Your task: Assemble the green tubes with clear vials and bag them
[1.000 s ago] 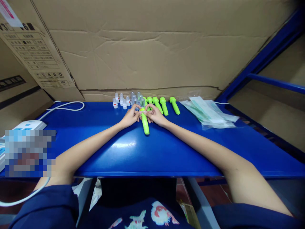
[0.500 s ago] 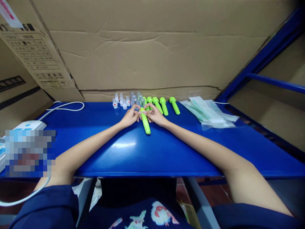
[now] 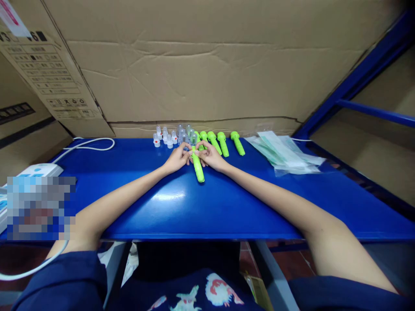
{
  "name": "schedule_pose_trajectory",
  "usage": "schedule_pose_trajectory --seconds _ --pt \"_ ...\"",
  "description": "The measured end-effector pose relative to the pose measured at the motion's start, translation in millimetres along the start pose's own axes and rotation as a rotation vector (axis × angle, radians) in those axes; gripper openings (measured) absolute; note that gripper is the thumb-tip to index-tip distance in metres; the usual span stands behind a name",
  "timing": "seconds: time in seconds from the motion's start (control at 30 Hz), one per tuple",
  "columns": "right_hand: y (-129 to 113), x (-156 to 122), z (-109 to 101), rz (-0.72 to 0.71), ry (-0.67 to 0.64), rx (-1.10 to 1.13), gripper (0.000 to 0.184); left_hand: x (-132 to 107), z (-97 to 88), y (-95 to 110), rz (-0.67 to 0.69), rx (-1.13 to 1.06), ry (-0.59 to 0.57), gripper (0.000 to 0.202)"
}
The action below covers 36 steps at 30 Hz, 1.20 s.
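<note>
A lime-green torch-shaped plastic piece (image 3: 199, 168) points toward me above the blue table, its top end between my two hands. My left hand (image 3: 177, 157) pinches that end from the left, and my right hand (image 3: 212, 156) pinches it from the right. The fingers cover most of the top, so its detail is hidden. Just behind my hands, several matching green pieces (image 3: 222, 144) lie in a row. Small clear domed caps (image 3: 169, 141) with white bases stand behind and left of my left hand; some show a red spot.
Flat clear plastic bags (image 3: 285, 153) lie on the table's right side. A white power strip (image 3: 42, 170) with a cable (image 3: 94, 148) is at the left. Cardboard (image 3: 201, 82) walls the back, and a blue metal frame (image 3: 356, 77) rises at the right.
</note>
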State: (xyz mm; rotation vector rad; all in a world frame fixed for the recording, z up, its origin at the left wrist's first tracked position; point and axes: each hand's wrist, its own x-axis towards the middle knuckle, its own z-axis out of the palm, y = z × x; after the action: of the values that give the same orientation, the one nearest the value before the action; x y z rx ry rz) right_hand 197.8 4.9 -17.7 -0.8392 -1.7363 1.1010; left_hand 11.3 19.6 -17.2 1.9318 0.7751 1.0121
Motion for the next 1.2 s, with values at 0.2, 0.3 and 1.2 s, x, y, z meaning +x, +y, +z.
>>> schedule_pose_trajectory --seconds 0.2,0.3,1.2 --pt "-0.3 -0.3 0.5 -0.007 0.005 0.011 0.044 -0.1 0.8 1.2 0.006 -0.01 0.023 0.014" --pt "-0.3 -0.6 0.5 -0.005 0.001 0.0 0.044 0.0 1.2 0.7 -0.001 -0.011 0.016 0.014" --pt "-2.8 -1.2 3.6 0.05 0.128 0.009 0.044 0.1 2.7 7.4 0.069 -0.142 0.097 0.037"
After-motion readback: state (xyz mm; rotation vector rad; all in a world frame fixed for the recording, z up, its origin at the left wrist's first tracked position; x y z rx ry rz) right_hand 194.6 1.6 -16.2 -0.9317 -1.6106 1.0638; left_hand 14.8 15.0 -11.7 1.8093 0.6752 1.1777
